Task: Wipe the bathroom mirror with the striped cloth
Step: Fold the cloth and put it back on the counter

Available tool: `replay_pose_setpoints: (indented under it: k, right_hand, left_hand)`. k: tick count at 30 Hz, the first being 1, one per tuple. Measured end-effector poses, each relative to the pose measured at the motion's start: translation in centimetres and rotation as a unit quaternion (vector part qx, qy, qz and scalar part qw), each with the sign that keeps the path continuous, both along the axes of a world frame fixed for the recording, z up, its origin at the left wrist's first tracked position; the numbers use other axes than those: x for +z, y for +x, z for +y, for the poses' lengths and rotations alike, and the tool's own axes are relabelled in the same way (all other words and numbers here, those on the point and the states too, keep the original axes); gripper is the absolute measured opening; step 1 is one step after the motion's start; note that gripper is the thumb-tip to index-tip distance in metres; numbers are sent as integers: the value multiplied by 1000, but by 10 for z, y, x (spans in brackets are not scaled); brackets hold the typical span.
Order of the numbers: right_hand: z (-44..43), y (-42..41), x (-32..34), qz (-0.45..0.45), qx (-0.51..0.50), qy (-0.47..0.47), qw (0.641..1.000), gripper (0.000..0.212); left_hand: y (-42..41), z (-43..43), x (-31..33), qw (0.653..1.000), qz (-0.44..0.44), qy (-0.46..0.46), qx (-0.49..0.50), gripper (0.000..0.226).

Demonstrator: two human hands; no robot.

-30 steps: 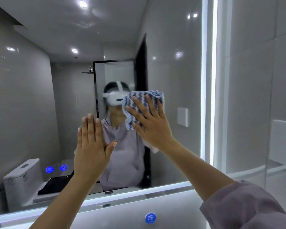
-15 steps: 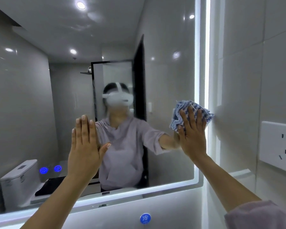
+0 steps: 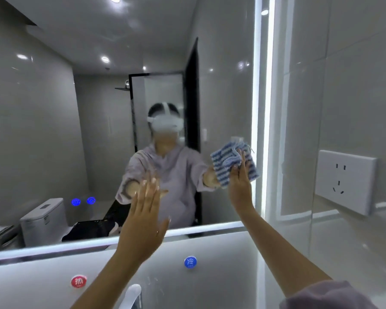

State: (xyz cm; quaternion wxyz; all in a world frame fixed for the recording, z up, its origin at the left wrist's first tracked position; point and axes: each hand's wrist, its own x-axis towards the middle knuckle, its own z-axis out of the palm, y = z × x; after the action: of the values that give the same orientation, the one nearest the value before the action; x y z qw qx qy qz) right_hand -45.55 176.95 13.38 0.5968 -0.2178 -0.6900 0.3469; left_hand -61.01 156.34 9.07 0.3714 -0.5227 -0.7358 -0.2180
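The bathroom mirror [image 3: 54,130] fills the left and middle of the view, with a lit strip along its right and bottom edges. My right hand [image 3: 241,184] presses the blue and white striped cloth [image 3: 230,163] flat against the glass near the mirror's lower right edge, fingers straight and pointing up. My left hand [image 3: 144,221] is raised in front of the mirror's lower middle with straight fingers; it looks slightly off the glass, blurred by motion.
A white wall socket [image 3: 345,181] sticks out of the tiled wall to the right of the mirror. Below the mirror are a blue cold label [image 3: 190,262], a red hot label [image 3: 78,281] and the top of a tap [image 3: 132,295].
My right hand slid the cloth from the mirror's middle to its right edge, then slightly down. My left hand moved lower, away from the glass. The view tilted down.
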Motion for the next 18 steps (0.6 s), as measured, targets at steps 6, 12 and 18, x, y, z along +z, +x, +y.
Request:
replay_pose_setpoints:
  k: [6, 12, 18]
  right_hand:
    - [-75, 30, -30, 174, 311, -359, 863, 47]
    - [-148, 73, -71, 187, 440, -537, 695, 43]
    - [-209, 100, -97, 142, 521, -573, 616, 47]
  left_hand:
    - [45, -38, -52, 988, -131, -22, -73, 84]
    - [106, -86, -73, 916, -388, 14, -100, 77]
    - [135, -130, -93, 840, -536, 65, -59, 72]
